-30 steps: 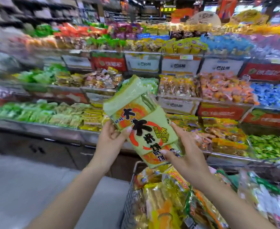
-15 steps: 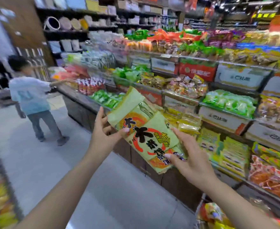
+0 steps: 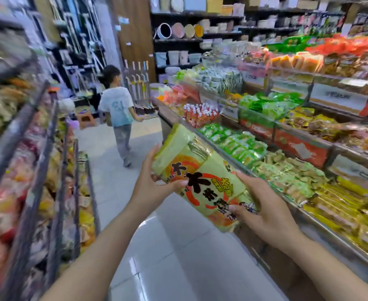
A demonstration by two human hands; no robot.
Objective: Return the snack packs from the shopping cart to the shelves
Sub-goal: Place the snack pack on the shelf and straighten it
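To the left of your left grip (image 3: pixel 154 185) runs a blurred rack of snacks (image 3: pixel 48 174), close enough that a swing of your elbow could knock packs off it. That left grip grasps the upper end of the green snack pack (image 3: pixel 202 181), thumb across the printed front, fingers behind. The pack hangs tilted in the air between both grips, over the aisle floor (image 3: pixel 174 257), not yet above any shelf. Beyond it a person (image 3: pixel 116 109) walks away down the aisle; stepping forward blind could mean a bump. Your right grip (image 3: pixel 263 211) grasps the lower end, fingertips curled on the slippery film, so I judge a slip likely if either grip loosens early. Right of that grip, the tiered shelves (image 3: pixel 304 185) hold many look-alike green and yellow packs, so misplacing yours is the main risk.
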